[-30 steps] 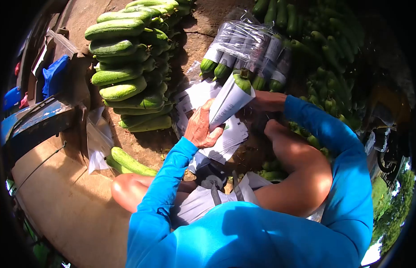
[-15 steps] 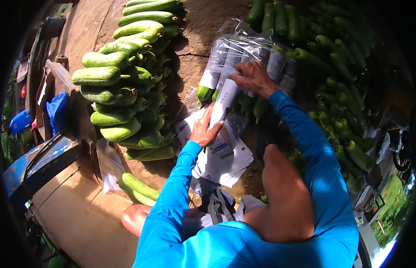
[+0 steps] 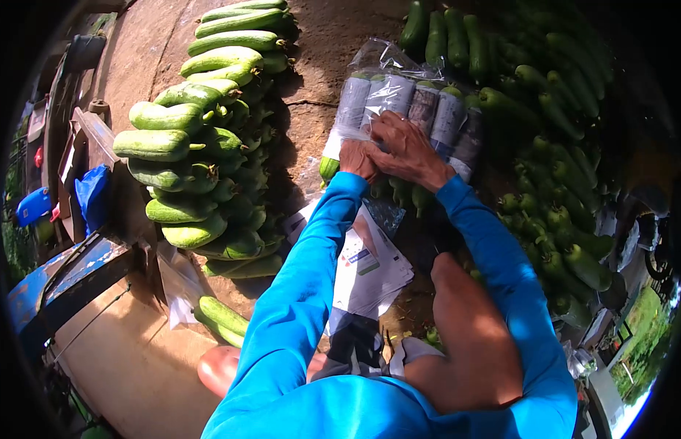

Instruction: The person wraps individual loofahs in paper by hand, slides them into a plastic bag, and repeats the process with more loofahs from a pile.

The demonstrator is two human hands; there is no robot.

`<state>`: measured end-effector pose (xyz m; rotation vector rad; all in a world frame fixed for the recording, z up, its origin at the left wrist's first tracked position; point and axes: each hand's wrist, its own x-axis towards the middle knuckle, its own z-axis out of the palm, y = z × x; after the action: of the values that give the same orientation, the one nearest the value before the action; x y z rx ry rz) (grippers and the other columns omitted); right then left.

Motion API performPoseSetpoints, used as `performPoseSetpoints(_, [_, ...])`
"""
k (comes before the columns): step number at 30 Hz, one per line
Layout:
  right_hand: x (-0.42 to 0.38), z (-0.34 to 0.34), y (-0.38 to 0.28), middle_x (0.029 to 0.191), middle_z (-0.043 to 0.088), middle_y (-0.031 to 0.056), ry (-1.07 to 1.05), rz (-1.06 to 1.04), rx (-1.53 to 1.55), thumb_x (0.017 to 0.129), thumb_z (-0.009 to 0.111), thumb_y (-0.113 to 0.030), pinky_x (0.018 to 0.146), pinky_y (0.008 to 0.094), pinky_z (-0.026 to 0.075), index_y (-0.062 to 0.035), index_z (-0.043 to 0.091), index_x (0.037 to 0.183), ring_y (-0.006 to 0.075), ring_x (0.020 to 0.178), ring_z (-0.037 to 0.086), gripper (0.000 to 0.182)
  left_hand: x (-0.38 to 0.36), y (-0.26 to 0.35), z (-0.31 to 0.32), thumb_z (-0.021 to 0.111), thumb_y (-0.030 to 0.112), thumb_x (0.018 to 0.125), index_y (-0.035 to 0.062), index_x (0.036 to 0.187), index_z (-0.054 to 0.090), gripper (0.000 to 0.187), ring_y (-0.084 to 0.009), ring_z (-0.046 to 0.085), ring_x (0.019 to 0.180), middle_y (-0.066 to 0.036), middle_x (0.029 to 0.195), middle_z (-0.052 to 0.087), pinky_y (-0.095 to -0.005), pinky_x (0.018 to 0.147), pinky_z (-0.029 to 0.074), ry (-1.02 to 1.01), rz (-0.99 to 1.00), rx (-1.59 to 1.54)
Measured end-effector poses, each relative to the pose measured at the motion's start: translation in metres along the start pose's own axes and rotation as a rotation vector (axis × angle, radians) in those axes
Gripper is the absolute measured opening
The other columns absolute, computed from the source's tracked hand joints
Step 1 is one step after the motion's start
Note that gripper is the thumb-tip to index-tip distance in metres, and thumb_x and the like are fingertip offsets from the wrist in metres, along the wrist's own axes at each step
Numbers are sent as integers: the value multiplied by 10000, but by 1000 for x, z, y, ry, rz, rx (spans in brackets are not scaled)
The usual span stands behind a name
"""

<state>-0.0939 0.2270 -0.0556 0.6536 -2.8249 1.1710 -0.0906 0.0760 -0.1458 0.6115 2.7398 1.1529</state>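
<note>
In front of me lies a clear plastic bag (image 3: 384, 56) holding several long green gourds in printed paper (image 3: 444, 121), side by side. My left hand (image 3: 359, 159) is at the near opening, its fingers hidden at the bag and under my other hand. Bent fingers of my right hand (image 3: 410, 150) close on the bag's near edge, partly overlapping the left. The paper-wrapped gourd from the earlier frame is hidden around my hands. One bare green gourd end (image 3: 328, 168) pokes out just left of them. Below my wrists is a stack of printed paper sheets (image 3: 373, 267).
A long heap of green gourds (image 3: 161, 145) lies on the left. More gourds (image 3: 582, 263) are piled in shade at right. Loose gourds (image 3: 222, 316) and a white plastic bag (image 3: 181, 285) lie near a blue-painted beam (image 3: 70, 274). My bent knee (image 3: 457, 293) is close by.
My left hand has moved up and forward with the paper-wrapped gourd to the bag's opening, beside my right hand. The paper stack is more exposed, and the view has shifted slightly.
</note>
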Motion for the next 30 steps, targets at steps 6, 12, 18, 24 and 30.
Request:
performPoseSetpoints(6, [16,-3,14,1010,587,154,-36,-50,-147,855,664,-258,869,465,454,-23,615,878,367,952,582,241,-8,9,-32,654,315,814,32,972,690,327,-380,647,876,-225,930,663,-463,766,507,-130,-74,89])
performPoseSetpoints(12, [32,-5,18,940,570,148,-89,-49,-109,910,634,-325,813,463,460,-12,608,835,345,881,593,323,-72,-38,-84,569,129,877,48,987,655,161,-355,620,878,-169,904,642,-439,811,496,303,-215,23])
performPoseSetpoints(18, [100,-18,19,772,601,177,-471,263,25,940,613,-405,688,440,484,12,605,786,324,729,605,445,-119,-78,-42,605,63,834,99,1044,612,213,-369,601,894,-152,932,601,-454,779,499,415,-293,93])
performPoseSetpoints(24, [192,34,59,896,673,154,-382,121,146,915,626,-467,766,413,519,4,642,970,280,862,658,474,-121,-81,-36,601,53,814,113,1099,585,291,-368,587,919,-142,975,592,-453,788,487,387,-372,161])
performPoseSetpoints(30, [306,100,46,982,669,180,-122,137,98,877,663,-530,851,391,524,33,607,1132,311,936,655,621,-125,-86,-36,608,110,826,141,1115,601,291,-365,583,939,-134,976,581,-455,789,500,364,-387,93])
